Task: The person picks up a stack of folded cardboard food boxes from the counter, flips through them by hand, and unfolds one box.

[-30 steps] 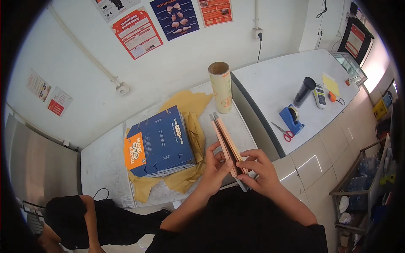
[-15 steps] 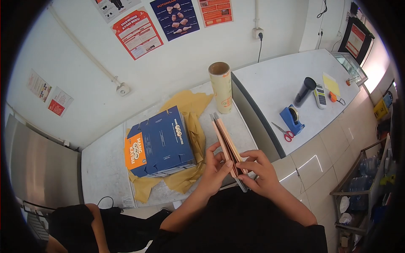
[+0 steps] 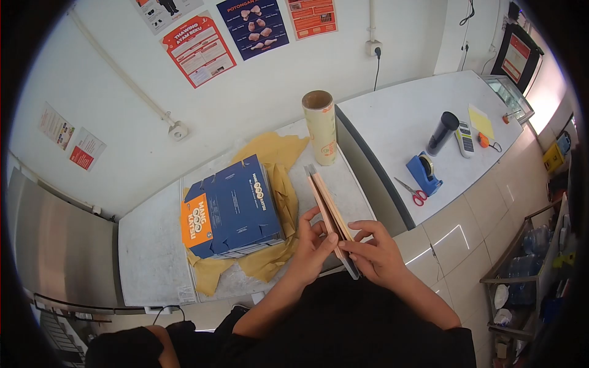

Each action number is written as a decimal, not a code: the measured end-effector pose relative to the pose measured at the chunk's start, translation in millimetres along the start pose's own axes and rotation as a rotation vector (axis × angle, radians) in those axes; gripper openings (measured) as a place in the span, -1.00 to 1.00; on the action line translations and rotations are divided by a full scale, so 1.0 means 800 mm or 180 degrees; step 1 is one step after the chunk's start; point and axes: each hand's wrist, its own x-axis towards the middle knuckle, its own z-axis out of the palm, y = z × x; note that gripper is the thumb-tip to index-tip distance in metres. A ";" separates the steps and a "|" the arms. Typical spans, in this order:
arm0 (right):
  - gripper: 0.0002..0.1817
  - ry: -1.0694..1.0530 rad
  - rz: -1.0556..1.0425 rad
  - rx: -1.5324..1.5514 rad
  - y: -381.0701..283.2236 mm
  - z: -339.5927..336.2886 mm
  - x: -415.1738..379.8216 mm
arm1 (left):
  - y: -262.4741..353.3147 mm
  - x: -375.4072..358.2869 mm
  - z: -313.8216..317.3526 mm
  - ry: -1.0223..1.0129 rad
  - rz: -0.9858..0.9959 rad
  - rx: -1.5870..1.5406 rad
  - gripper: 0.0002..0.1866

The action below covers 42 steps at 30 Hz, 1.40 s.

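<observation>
one head-worn view looks steeply down, close over the counter (image 3: 153, 239).

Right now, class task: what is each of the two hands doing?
Left hand: closed on the stack of flat cardboard sheets, gripping its left side.
Right hand: closed on the same stack, fingers pinching its near end.

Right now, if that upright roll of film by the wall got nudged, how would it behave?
The film roll stands on end, tall and narrow, so it would probably tip. Once down, its round shape would likely roll. The hollow core suggests it is fairly light.
</observation>
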 end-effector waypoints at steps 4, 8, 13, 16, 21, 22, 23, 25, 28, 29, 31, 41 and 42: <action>-0.54 -0.0004 -0.0062 0.0048 -0.001 -0.008 0.006 | 0.001 -0.001 0.002 0.0013 -0.0017 0.0008 -0.24; -0.55 -0.0024 -0.0031 -0.0033 -0.001 -0.006 0.008 | 0.001 -0.002 0.000 0.0021 -0.0003 0.0006 -0.23; -0.53 0.0064 0.0082 0.0003 0.000 -0.003 0.007 | 0.001 -0.002 0.000 0.0003 0.0008 -0.0029 -0.22; -0.53 0.0059 0.0070 -0.0068 0.002 -0.003 0.007 | 0.000 -0.001 0.000 -0.0017 0.0028 -0.0018 -0.23; -0.53 0.0086 0.0046 -0.0022 0.003 -0.003 0.007 | 0.001 0.000 0.001 -0.0035 0.0062 0.0025 -0.24; -0.54 0.0096 0.0040 -0.0039 0.004 -0.002 0.007 | 0.001 0.000 0.001 -0.0032 0.0058 0.0020 -0.24; -0.54 0.0091 0.0052 -0.0040 0.003 -0.003 0.007 | 0.001 0.000 0.001 -0.0029 0.0054 0.0015 -0.24; -0.55 0.0079 0.0072 -0.0036 0.001 -0.003 0.007 | 0.002 -0.001 0.001 -0.0016 0.0037 0.0000 -0.25; -0.56 0.0105 0.0059 -0.0017 0.001 -0.002 0.008 | 0.003 -0.001 0.001 -0.0005 -0.0004 -0.0008 -0.25; -0.57 0.0111 0.0060 -0.0018 0.001 -0.002 0.008 | 0.003 -0.001 0.001 -0.0005 -0.0012 0.0009 -0.25; -0.58 0.0122 0.0059 -0.0024 -0.001 -0.003 0.008 | 0.003 -0.001 0.001 0.0001 -0.0015 0.0027 -0.24; -0.57 0.0031 0.0007 0.0066 0.003 -0.003 0.005 | 0.001 -0.002 0.000 0.0004 -0.0036 0.0052 -0.22; -0.57 0.0028 0.0009 0.0075 0.002 -0.003 0.005 | 0.001 -0.002 0.000 0.0004 -0.0039 0.0047 -0.22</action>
